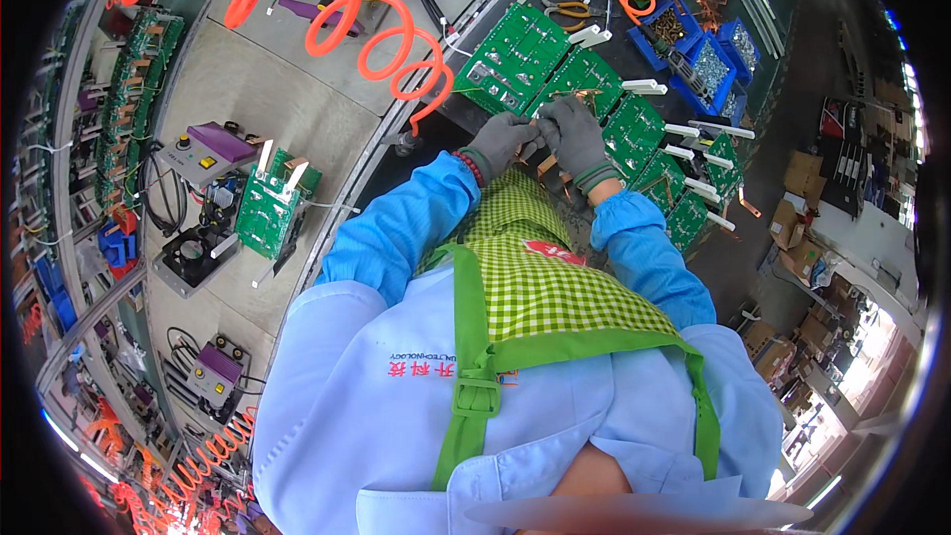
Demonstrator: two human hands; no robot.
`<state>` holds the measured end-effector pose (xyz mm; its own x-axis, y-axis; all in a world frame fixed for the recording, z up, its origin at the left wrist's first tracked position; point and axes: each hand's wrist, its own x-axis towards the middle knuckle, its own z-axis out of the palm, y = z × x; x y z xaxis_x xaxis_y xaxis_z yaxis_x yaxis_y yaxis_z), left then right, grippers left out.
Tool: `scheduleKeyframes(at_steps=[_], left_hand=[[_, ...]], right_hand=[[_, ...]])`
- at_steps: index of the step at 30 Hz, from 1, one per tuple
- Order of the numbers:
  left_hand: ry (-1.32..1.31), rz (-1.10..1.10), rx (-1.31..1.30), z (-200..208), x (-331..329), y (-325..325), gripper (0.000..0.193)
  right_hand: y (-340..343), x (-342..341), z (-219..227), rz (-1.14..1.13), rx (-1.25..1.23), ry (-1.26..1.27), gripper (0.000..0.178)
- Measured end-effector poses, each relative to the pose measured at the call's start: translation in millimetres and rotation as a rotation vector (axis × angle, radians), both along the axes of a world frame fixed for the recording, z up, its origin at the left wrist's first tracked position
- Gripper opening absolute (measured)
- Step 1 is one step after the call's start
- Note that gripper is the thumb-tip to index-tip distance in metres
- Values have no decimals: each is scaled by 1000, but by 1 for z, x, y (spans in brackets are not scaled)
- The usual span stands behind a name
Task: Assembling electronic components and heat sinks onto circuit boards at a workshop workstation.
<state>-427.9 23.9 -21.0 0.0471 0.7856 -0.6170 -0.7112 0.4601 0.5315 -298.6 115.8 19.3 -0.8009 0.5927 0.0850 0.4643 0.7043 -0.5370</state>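
Observation:
My left hand (502, 144), in a grey glove, is closed with its fingertips pinched together. Close beside it, my right hand (578, 139), also gloved in grey, is closed too, its fingers bent toward the left ones. What they pinch is small and mostly hidden; copper-coloured bits show around the fingertips. Just beyond the hands lies a green circuit board (577, 79) with white plastic strips sticking out. A larger green circuit board (515, 57) lies to its left, and another green circuit board (632, 132) sits right of my right hand.
Blue bins (708, 69) of small metal parts stand at the far right, near orange-handled pliers (568, 8). An orange coiled hose (381, 64) hangs at the upper left. A conveyor on the left carries a circuit board (269, 213) and a purple-topped control box (203, 154).

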Motion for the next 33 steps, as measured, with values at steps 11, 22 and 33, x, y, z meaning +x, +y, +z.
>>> scheduleKeyframes(at_steps=[11, 22, 33], left_hand=[[46, -25, 141, -17, 3, -2, 18], [40, 75, 36, -9, 7, -3, 17], [-73, 87, 37, -6, 4, -4, 20]], right_hand=[[-8, -9, 1, -146, 10, -218, 23], [-4, 11, 11, 20, 34, 19, 35], [-15, 13, 27, -92, -35, 35, 24]])
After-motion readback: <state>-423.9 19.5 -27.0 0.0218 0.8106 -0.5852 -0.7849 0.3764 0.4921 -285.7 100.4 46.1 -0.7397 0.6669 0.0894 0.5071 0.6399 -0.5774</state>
